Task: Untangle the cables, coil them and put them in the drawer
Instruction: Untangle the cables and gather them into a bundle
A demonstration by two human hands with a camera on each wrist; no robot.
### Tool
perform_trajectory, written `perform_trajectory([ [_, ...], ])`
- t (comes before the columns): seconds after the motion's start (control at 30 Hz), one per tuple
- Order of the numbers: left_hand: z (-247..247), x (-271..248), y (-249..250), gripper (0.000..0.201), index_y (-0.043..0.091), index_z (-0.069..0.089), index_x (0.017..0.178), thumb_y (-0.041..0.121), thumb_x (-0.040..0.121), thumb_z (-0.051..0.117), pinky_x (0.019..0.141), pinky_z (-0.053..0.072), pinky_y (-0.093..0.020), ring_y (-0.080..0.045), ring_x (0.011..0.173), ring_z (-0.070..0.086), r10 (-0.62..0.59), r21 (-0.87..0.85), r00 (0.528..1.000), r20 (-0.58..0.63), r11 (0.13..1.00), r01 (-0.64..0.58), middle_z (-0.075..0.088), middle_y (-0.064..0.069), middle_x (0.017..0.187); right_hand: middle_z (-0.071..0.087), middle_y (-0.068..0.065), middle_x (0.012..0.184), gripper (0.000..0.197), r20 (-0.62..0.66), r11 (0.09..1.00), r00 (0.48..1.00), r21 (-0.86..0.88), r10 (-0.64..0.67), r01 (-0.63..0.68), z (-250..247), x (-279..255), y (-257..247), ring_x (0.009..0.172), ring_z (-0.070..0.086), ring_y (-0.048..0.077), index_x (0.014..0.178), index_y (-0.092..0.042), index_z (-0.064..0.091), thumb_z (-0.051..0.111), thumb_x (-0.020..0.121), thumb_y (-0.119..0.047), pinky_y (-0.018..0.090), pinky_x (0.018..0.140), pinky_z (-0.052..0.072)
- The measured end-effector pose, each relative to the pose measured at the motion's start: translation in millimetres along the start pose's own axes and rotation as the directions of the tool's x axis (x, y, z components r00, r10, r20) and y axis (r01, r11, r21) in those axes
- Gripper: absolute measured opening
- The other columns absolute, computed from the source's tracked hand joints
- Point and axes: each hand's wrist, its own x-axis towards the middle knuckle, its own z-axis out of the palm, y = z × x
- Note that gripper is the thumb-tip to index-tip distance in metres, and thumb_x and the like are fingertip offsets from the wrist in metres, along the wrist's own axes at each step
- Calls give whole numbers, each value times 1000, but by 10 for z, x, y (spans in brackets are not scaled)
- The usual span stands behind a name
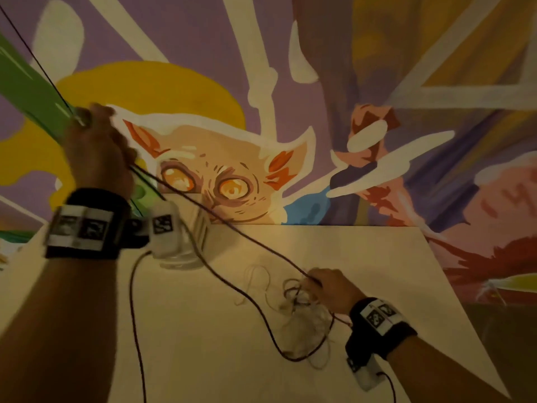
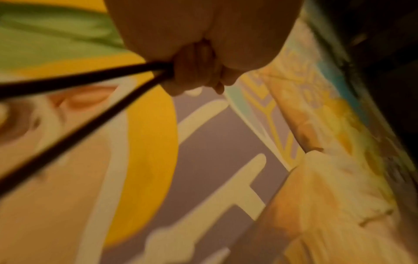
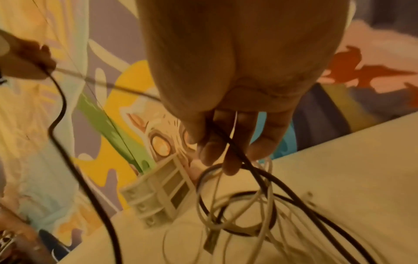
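Note:
A dark cable (image 1: 232, 226) stretches taut from my raised left hand (image 1: 93, 123) down to my right hand (image 1: 316, 282) on the table. The left hand (image 2: 196, 75) grips it in a fist, and two strands of the dark cable (image 2: 90, 76) leave the fist. My right hand (image 3: 217, 148) pinches the dark cable (image 3: 248, 164) between thumb and fingers, just above a tangle of white cables (image 3: 260, 205). In the head view the tangle of white cables (image 1: 308, 318) lies under that hand, and a dark loop runs around it.
A small pale drawer unit (image 1: 202, 228) stands at the back of the beige table (image 1: 363, 257), partly hidden behind my left wrist; the drawer unit (image 3: 158, 194) looks shut. A painted mural wall rises right behind the table. Thin wires hang from both wrist cameras.

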Motion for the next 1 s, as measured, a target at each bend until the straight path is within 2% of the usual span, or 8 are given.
perform_trajectory([
  [0.13,73,-117,-204,21,24,59,78,31,94,48,65,44,-39,-20,66,54,123,501,919,374,807,-312,62,-5,74,62,-8,65,25,-55,991,994,92,-91,96,-375,-32,-381,60,59,7,79,-24,62,46,97,-28,20,61,46],
  [0.23,347,-825,-650,27,7,62,109,28,97,49,90,46,-42,-6,81,57,-161,493,586,794,734,-467,62,4,88,60,-6,62,27,-50,965,964,18,-261,262,-556,-49,-804,54,55,2,84,-22,65,44,99,-31,15,56,42],
  [0.33,447,-1316,-865,23,6,57,102,27,101,48,64,41,-29,4,55,45,-373,487,331,867,775,-402,48,9,69,61,-5,61,22,-108,938,933,11,-343,346,-696,-77,-1016,51,54,3,79,-24,61,49,98,-24,16,54,39],
  [0.57,516,-1178,-631,24,9,53,91,30,101,46,63,45,-28,-15,65,55,-522,572,249,816,665,-480,71,2,79,67,-4,60,25,-181,930,936,159,-302,331,-465,-243,-973,52,61,9,115,-26,52,61,92,-26,19,55,48],
  [0.7,482,-1258,-540,18,8,51,96,23,102,45,41,28,-21,-11,46,30,-681,699,172,712,711,-75,76,-6,95,67,-4,59,22,-336,932,922,229,-195,281,-523,-186,-891,52,61,10,109,-21,46,59,92,-23,20,55,45],
  [0.8,443,-1372,-549,18,9,45,87,19,102,44,41,27,-21,-10,45,29,-692,667,69,719,714,213,66,-7,72,70,-2,63,21,-353,933,914,216,-199,287,-513,-133,-863,56,63,9,108,-23,46,59,93,-22,19,54,47],
  [0.87,485,-1287,-470,18,13,46,82,12,100,45,41,31,-19,-8,47,34,-622,528,244,744,771,356,48,1,63,72,-1,66,13,-312,939,934,234,-173,252,-442,-91,-773,61,67,14,101,-22,51,60,92,-24,26,60,54],
  [1.0,474,-719,-147,28,24,39,69,22,96,48,41,31,-27,-13,45,34,-99,193,883,459,981,10,38,8,53,72,2,73,10,-93,984,989,131,-112,124,-187,-24,-382,70,69,17,83,-15,61,55,91,-18,44,78,56],
])
